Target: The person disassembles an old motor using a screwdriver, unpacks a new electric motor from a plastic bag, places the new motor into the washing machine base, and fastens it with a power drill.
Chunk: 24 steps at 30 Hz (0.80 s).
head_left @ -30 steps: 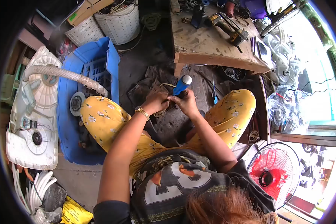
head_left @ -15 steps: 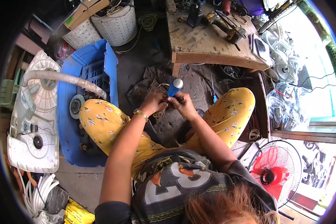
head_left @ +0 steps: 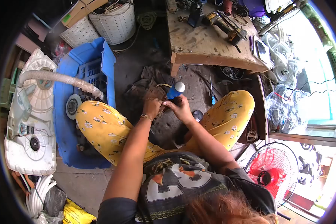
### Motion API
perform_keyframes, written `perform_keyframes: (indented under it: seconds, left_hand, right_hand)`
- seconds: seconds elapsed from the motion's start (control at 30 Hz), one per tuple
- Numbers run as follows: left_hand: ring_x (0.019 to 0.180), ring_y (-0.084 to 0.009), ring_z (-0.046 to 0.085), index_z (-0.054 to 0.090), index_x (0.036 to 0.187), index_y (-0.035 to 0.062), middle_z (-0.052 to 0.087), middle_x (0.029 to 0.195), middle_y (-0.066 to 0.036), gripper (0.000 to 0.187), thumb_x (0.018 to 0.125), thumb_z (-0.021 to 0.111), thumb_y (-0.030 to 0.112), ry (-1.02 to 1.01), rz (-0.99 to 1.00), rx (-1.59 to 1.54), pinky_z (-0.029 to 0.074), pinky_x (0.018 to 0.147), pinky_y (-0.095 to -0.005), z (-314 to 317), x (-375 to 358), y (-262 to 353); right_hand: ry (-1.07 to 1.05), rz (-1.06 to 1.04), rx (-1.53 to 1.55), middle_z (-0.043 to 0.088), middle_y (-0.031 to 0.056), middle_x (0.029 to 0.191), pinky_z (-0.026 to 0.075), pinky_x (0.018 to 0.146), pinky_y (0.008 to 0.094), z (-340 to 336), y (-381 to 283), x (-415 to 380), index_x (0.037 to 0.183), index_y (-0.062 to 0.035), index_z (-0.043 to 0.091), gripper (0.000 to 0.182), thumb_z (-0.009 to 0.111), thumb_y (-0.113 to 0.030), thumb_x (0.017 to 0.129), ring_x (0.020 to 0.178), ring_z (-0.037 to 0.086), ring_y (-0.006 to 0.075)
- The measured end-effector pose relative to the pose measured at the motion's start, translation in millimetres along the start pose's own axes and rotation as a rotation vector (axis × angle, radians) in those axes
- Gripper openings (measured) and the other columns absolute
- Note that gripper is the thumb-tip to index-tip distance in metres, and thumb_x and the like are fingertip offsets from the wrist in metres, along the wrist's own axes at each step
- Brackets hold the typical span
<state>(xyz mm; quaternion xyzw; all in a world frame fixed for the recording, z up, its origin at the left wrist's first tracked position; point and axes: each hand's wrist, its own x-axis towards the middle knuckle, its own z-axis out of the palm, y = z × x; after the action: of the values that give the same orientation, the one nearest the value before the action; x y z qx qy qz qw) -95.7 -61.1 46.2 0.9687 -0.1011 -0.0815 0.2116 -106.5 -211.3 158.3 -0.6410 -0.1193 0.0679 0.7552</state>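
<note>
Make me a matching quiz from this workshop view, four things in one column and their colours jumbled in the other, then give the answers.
Things:
1. tool handle under the right hand
2. standing fan
3. tub beside the person's knee
4. trousers

Colours:
A. red
B. yellow with flowers
C. blue with a silver cap
D. plain blue

Pairs: 1-C, 2-A, 3-D, 4-B

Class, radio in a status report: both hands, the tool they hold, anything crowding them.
Right hand gripping blue-handled tool, upright. Left hand beside it, pressed on a part I cannot make out. Dark rags on floor just beyond; wooden bench further off.
</note>
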Motion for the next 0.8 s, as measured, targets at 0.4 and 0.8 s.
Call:
perform_keyframes:
  seconds: [0.4, 0.8]
  left_hand:
    - [0.105, -0.0295, 0.046, 0.068, 0.078, 0.0104, 0.053, 0.097, -0.009, 0.026, 0.082, 0.054, 0.032, 0.156, 0.183, -0.006, 0.036, 0.091, -0.0459, -18.6, 1.4, 5.5]
    - [0.104, -0.0325, 0.044, 0.064, 0.090, 0.0095, 0.051, 0.103, -0.009, 0.027, 0.073, 0.063, 0.030, 0.177, 0.449, 0.015, 0.038, 0.091, -0.0446, 21.3, 20.4, -34.3]
  right_hand:
    - [-0.009, 0.099, 0.001, 0.058, -0.0025, 0.075, 0.043, 0.064, 0.0233, 1.7, -2.8, 3.6, 0.086, -0.0012, 0.058, 0.010, 0.066, -0.007, 0.083, 0.070, 0.050, 0.0060]
    - [-0.056, 0.038, -0.190, 0.057, 0.0018, 0.078, 0.044, 0.060, 0.0244, -9.0, 12.6, 0.8, 0.083, -0.0014, 0.057, 0.016, 0.069, -0.013, 0.081, 0.068, 0.053, 0.0091]
